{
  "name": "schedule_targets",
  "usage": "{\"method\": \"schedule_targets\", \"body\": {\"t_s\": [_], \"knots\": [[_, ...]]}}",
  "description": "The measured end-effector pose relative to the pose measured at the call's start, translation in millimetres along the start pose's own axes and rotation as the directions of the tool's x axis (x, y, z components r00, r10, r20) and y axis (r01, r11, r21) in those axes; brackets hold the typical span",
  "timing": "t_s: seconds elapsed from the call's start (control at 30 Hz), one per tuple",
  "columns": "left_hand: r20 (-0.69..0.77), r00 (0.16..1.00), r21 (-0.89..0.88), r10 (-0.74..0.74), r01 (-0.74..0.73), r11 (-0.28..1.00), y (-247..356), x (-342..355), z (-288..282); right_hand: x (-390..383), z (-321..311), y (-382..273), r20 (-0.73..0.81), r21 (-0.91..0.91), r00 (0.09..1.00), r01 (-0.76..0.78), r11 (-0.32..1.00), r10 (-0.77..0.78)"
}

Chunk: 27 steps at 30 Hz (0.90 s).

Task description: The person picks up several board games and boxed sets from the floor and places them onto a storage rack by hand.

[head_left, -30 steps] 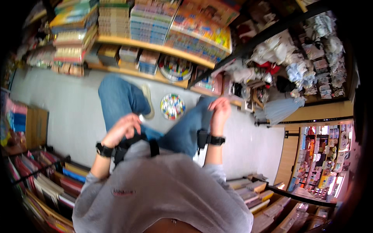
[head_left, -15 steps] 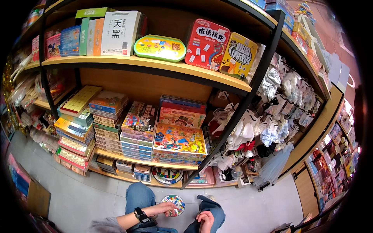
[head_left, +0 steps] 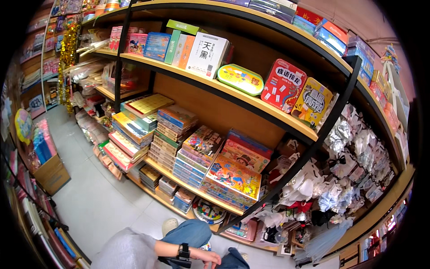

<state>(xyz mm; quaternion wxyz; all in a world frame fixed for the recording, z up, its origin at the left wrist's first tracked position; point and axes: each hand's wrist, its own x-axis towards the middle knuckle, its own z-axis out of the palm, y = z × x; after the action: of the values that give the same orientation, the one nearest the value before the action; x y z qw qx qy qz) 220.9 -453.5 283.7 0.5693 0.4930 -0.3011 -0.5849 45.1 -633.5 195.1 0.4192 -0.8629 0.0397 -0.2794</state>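
Note:
My left hand (head_left: 208, 257) is at the lower edge, in front of my bent jeans leg (head_left: 190, 232), with a black watch (head_left: 183, 251) on the wrist. Its fingers hang loosely bent and slightly apart, and nothing shows in them; their tips run close to the picture's edge. Just beyond this hand, a sliver of a round, many-coloured disc (head_left: 206, 246) shows, mostly hidden by my knee and arm. My right hand is out of the picture.
A shelf rack (head_left: 233, 93) with boxed games fills the front. On its bottom board lies another round coloured disc (head_left: 209, 210). Hair accessories (head_left: 342, 166) hang at the right. A cardboard box (head_left: 51, 174) stands on the grey floor (head_left: 92, 197) at the left.
My view has swung left and tilted, so the shelves sit further right. The disc on the floor, fully seen before, is now mostly covered. My right hand has gone out of view.

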Motion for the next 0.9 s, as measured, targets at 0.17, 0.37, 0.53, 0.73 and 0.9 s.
{"method": "schedule_targets", "body": {"t_s": [0.17, 0.37, 0.53, 0.73, 0.9], "knots": [[0.043, 0.999, 0.191, -0.008, -0.001, 0.982, 22.8, 17.2, 9.9, 19.9, 1.6, -5.2, 0.225, 0.783, 0.672, -0.556, 0.280, 0.706], [0.009, 0.994, 0.319, 0.113, -0.110, 0.941, 16.8, 21.0, -8.6, 25.7, 6.3, -19.8, 0.075, 0.781, 0.737, -0.462, 0.421, 0.671], [-0.022, 0.978, -0.240, -0.209, 0.197, 0.950, 3.1, 20.2, -22.9, 4.6, -28.6, -55.2, 0.097, 0.808, 0.652, -0.493, 0.323, 0.752], [0.109, 0.969, -0.588, -0.220, 0.241, 0.772, -72.2, 44.7, -62.3, -69.1, -43.5, -63.8, 0.082, 0.664, 0.475, -0.681, 0.307, 0.876], [0.193, 0.943, -0.558, -0.272, 0.333, 0.760, -78.0, 72.5, -69.6, -83.7, -16.7, -63.7, -0.149, 0.769, 0.462, -0.501, 0.396, 0.874]]}}
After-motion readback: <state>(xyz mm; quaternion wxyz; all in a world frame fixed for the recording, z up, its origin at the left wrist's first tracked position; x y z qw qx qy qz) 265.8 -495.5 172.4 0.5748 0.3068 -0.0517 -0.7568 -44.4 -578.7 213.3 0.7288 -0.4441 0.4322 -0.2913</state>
